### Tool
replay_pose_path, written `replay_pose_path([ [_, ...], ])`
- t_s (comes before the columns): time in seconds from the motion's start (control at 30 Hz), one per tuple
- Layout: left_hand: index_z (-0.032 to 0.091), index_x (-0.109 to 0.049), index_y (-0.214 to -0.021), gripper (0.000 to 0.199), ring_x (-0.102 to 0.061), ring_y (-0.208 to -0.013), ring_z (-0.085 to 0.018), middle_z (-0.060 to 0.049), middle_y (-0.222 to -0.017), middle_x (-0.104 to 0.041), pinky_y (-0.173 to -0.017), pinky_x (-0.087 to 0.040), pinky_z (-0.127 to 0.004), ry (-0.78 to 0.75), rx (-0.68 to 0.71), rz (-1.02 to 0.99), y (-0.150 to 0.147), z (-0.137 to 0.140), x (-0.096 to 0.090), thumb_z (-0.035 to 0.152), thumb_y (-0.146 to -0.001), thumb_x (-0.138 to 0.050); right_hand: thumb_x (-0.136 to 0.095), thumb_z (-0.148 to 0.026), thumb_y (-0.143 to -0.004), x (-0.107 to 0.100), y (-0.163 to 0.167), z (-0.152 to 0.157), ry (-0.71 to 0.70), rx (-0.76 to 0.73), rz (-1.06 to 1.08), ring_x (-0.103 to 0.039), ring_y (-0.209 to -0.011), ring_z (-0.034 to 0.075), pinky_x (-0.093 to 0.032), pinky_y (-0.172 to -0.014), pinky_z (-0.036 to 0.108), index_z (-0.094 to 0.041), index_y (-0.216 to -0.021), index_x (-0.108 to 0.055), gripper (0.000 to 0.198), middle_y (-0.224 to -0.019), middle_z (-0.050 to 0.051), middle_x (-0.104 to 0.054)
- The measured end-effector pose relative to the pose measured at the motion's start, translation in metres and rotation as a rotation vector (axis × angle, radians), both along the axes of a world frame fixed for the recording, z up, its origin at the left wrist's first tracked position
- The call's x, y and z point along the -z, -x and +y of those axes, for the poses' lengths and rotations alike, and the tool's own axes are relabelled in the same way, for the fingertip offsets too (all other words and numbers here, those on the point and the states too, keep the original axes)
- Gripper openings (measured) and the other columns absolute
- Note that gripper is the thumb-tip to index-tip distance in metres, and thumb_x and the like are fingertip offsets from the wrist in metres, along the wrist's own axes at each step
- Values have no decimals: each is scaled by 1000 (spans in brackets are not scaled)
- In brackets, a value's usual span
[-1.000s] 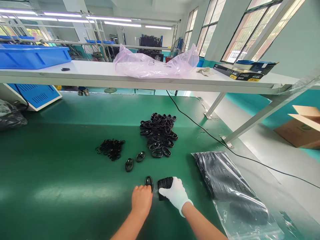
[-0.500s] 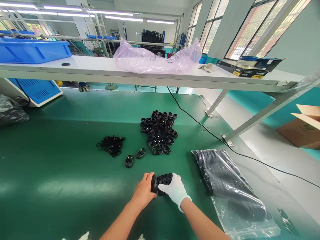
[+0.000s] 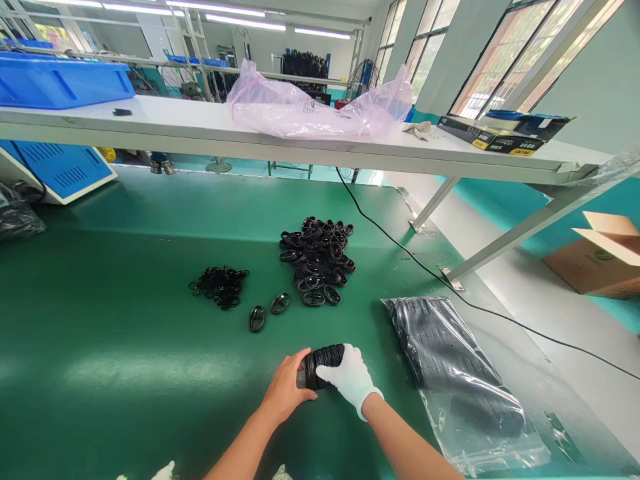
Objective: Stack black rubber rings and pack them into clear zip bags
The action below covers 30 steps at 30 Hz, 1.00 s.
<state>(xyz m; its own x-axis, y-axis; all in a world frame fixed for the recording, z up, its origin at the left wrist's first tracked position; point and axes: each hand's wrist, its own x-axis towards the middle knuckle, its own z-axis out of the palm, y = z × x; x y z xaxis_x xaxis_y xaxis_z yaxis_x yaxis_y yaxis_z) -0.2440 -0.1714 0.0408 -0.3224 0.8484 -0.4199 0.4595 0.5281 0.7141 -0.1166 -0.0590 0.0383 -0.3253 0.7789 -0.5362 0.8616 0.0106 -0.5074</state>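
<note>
A black ribbed cylinder [image 3: 324,363], which looks like a row of thin rings packed side by side, lies sideways between my hands above the green table. My bare left hand [image 3: 289,387] curls thumb and fingers around its left end, where a greyish part shows. The white-gloved right hand [image 3: 351,379] grips the right part from above, thumb laid across the ribs. Beyond my hands, two black oval rings, a nearer one [image 3: 257,319] and a farther one [image 3: 280,303], lie apart from a larger heap of similar black oval pieces [image 3: 320,260].
A small pile of thin black rings [image 3: 220,287] lies to the left. To the right is a clear plastic bag [image 3: 460,380] of black ribbed material. A black cable [image 3: 410,257] crosses the table. A white shelf [image 3: 300,150] spans the back, carrying a blue bin [image 3: 65,83] and pink plastic [image 3: 315,117].
The black end piece in my left hand has come up against the ribbed part, closing the gap between them. A greyish end now shows at the left. My right hand has hardly moved.
</note>
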Motion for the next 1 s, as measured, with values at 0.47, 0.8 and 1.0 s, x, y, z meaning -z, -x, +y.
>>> replay_pose_path([
  [0.47, 30, -38, -128, 77, -46, -109, -21, -3, -118, -53, -94, -36, -35, -20, 0, 66, -5, 1, 7, 24, -57, -68, -63, -49, -53, -7, 8, -15, -60, 31, -51, -47, -111, 30, -40, -88, 38, -9, -137, -10, 107, -126, 18, -38],
  [0.8, 28, -36, -129, 79, -45, -110, -21, -3, -116, -53, -93, -35, -32, -16, -72, 104, -14, -2, 10, 22, -57, -67, -63, -44, -55, -3, 13, -18, -136, -49, -105, -46, -111, 31, -38, -88, 40, -11, -138, -7, 106, -123, 17, -41],
  [1.0, 26, -36, -129, 77, -44, -115, -23, -4, -121, -52, -96, -33, -35, 18, -211, 146, -42, -3, 12, 24, -58, -65, -64, -43, -51, -9, 1, -5, -85, -175, -51, -45, -111, 31, -39, -88, 39, -10, -138, -10, 108, -122, 17, -42],
])
